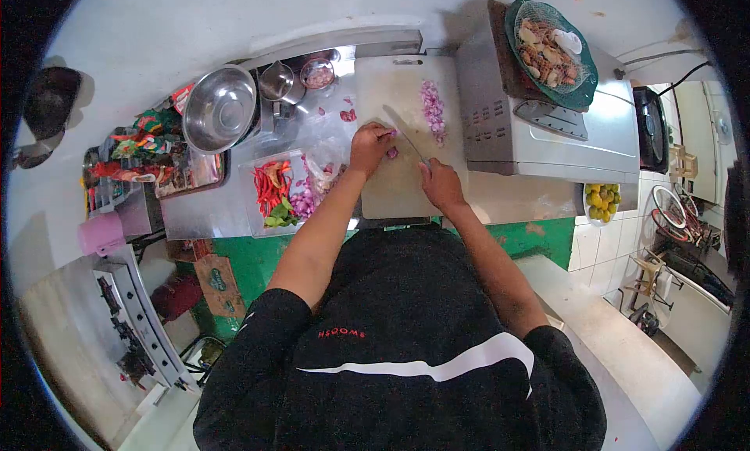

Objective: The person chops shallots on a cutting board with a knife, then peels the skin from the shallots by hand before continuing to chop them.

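A white cutting board (398, 195) lies in front of me on the metal counter. My left hand (371, 149) is on its left side, fingers closed on a small purple shallot (393, 131), partly hidden by the fingertips. Wrapped round a knife's handle, my right hand (443, 187) is at the board's right side. The knife (408, 139) slants up and left, its blade close beside the left fingertips. Just below them sits another shallot piece (392, 153). Chopped shallots (432, 111) form a long strip on the board's upper right.
Left of the board, a clear tray holds red chillies (271, 187), green leaves (280, 214) and shallots (303, 201). Behind it stand a steel bowl (220, 107) and a small bowl (318, 74). A silver oven (488, 127) borders the right, topped by a green plate (582, 96).
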`<state>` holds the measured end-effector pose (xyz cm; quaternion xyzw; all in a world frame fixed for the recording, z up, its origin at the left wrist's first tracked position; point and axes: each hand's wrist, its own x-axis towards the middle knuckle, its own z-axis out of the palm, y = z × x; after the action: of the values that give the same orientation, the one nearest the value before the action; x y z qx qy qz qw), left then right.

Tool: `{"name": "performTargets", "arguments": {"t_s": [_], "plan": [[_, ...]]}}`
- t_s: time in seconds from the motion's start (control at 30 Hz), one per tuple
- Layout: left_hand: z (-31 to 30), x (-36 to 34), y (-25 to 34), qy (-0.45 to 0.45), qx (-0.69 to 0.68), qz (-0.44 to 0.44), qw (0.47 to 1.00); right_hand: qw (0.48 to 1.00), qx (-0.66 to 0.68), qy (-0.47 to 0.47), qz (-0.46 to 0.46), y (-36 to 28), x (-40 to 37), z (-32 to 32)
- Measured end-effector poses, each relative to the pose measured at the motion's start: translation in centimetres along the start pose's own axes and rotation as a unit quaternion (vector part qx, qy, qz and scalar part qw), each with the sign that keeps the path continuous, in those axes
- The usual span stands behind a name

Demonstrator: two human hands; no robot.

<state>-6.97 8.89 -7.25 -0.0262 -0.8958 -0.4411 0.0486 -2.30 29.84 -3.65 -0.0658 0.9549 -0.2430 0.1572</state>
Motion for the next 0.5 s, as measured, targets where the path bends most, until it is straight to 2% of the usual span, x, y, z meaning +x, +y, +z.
{"name": "performTargets", "arguments": {"t_s": [0.07,0.17,0.5], "plan": [[-0.3,0.0,0.3,-0.002,-0.003,0.007,1.000,0.999,0.018,0.001,-0.032,0.2,0.0,-0.3],[-0.2,0.1,0.3,0.001,0.002,0.024,1.000,0.999,0.021,-0.031,-0.009,-0.5,0.1,-1.3],[0.0,0.0,-0.2,0.001,0.013,0.020,1.000,1.000,0.020,-0.017,-0.014,0.2,0.5,-0.5]]}}
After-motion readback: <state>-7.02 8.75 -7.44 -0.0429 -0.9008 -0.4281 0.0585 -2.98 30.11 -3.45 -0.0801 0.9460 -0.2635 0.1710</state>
